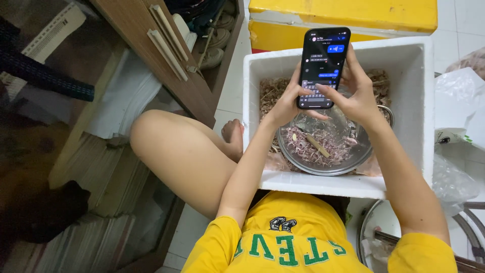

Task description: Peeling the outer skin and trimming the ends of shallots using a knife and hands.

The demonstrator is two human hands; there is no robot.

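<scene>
White tiled floor, wood shelf unit at left. White foam box w/ dry husks sits in front of person; steel bowl of purple peelings inside. Both hands hold a black smartphone above bowl: left hand grip wrapped on its left edge, right hand grip on right edge, thumbs on screen.

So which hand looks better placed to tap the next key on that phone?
The right hand, probably. Its thumb lies across the keyboard on the lit screen of the phone, while the left hand grips the phone's left edge, its fingers wrapped around the side, mostly steadying it above the metal bowl.
</scene>
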